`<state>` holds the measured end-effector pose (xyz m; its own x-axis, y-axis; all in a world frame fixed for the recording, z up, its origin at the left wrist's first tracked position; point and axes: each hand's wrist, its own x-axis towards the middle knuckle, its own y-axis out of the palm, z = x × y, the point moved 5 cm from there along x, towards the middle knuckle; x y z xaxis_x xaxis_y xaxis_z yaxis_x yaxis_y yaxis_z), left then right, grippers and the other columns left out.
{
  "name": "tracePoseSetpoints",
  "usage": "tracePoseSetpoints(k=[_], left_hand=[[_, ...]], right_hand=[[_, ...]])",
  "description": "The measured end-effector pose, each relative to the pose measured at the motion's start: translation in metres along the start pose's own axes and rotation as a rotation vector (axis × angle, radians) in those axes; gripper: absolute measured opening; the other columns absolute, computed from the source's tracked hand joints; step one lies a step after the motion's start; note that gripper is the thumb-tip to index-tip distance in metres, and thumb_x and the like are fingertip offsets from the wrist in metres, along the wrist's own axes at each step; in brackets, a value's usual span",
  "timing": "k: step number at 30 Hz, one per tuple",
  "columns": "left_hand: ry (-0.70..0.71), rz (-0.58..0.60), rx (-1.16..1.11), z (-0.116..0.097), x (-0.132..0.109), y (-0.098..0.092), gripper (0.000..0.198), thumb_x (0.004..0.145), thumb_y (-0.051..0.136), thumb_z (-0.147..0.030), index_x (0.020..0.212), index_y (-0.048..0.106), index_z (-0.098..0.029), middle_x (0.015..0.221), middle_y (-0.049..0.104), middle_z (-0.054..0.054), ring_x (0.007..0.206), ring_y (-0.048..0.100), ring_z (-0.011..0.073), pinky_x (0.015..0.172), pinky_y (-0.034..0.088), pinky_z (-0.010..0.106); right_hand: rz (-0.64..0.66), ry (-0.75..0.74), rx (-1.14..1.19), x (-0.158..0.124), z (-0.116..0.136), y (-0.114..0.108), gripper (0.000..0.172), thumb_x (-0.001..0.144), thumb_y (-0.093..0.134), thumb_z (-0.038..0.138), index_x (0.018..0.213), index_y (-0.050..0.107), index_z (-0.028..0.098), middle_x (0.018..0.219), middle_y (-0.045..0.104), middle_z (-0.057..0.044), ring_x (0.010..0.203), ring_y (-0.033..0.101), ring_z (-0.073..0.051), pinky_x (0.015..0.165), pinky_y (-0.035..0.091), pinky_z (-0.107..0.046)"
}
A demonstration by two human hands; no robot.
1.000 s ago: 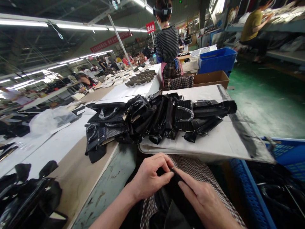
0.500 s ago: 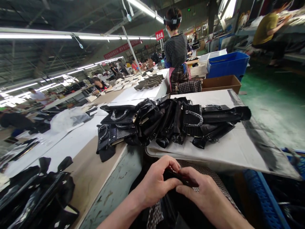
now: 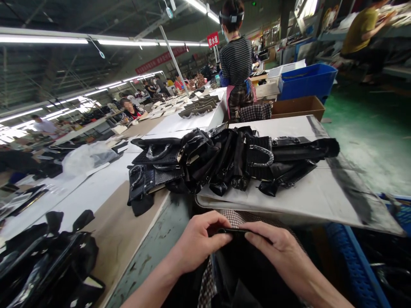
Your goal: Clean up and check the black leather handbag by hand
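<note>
Low in front of me, my left hand (image 3: 203, 237) pinches the upper edge of a black fabric piece (image 3: 250, 267) between thumb and fingers. My right hand (image 3: 274, 240) pinches the same edge a short way to the right, so the edge runs nearly level between both hands. The rest of the black fabric hangs down over my lap, over a brown-and-white checked cloth (image 3: 205, 284). Just beyond my hands, a pile of black handbags (image 3: 221, 160) with plastic-wrapped handles lies across the white tabletop (image 3: 324, 188).
More black bag parts (image 3: 48, 261) lie on the table at left, near a clear plastic sheet (image 3: 88, 158). Blue plastic crates (image 3: 356, 265) stand low at right. Ahead stands a person in a striped top (image 3: 236, 62), near a cardboard box (image 3: 298, 107) and a blue bin (image 3: 310, 83).
My hands have moved slightly apart along the fabric's edge, which now shows straighter between them. Both hands still grip it. The view has shifted slightly.
</note>
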<state>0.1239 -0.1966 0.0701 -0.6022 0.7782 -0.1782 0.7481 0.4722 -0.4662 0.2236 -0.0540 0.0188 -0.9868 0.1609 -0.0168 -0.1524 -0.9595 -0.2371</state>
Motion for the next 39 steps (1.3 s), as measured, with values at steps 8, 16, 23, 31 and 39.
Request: tracePoseSetpoints(k=[8,16,23,31,39], left_hand=[[-0.111,0.102,-0.193,0.007,0.004,0.002,0.019,0.082,0.066,-0.020,0.097,0.075,-0.018,0.095,0.073,0.003,0.088,0.063,0.0189,0.080,0.046,0.027],[-0.261,0.122,-0.337,0.023,0.003,-0.001,0.024,0.073,0.071,-0.021,0.096,0.077,-0.018,0.090,0.076,0.004,0.084,0.065,0.0187,0.078,0.048,0.028],[-0.285,0.172,-0.377,0.025,0.013,-0.005,0.020,0.067,0.075,-0.021,0.086,0.079,-0.016,0.075,0.072,0.002,0.069,0.061,0.0151,0.065,0.046,0.025],[-0.220,0.159,-0.333,0.022,0.013,-0.002,0.018,0.074,0.071,-0.022,0.090,0.078,-0.016,0.076,0.069,0.000,0.069,0.056,0.0123,0.065,0.041,0.022],[-0.179,0.117,-0.275,0.012,0.016,-0.001,0.016,0.074,0.070,-0.018,0.088,0.078,-0.015,0.075,0.069,0.000,0.069,0.054,0.0120,0.067,0.040,0.021]], right_hand=[[0.002,0.013,0.048,0.003,-0.009,-0.003,0.028,0.095,0.053,0.038,0.116,0.070,0.033,0.109,0.073,0.002,0.101,0.066,-0.021,0.089,0.050,-0.030],[0.044,0.046,0.148,0.002,-0.005,-0.001,0.025,0.093,0.056,0.036,0.111,0.072,0.034,0.105,0.074,0.002,0.101,0.067,-0.021,0.089,0.049,-0.029],[0.121,0.096,0.298,0.004,0.002,0.001,0.024,0.092,0.055,0.035,0.108,0.073,0.031,0.098,0.073,0.003,0.101,0.065,-0.021,0.091,0.048,-0.030],[0.139,-0.001,0.108,0.008,0.004,-0.003,0.023,0.092,0.058,0.036,0.109,0.070,0.027,0.101,0.072,0.001,0.094,0.065,-0.019,0.083,0.048,-0.028],[-0.023,0.053,-0.219,0.013,0.014,-0.004,0.007,0.084,0.067,0.035,0.087,0.071,0.030,0.085,0.072,0.008,0.082,0.065,-0.016,0.073,0.043,-0.027]])
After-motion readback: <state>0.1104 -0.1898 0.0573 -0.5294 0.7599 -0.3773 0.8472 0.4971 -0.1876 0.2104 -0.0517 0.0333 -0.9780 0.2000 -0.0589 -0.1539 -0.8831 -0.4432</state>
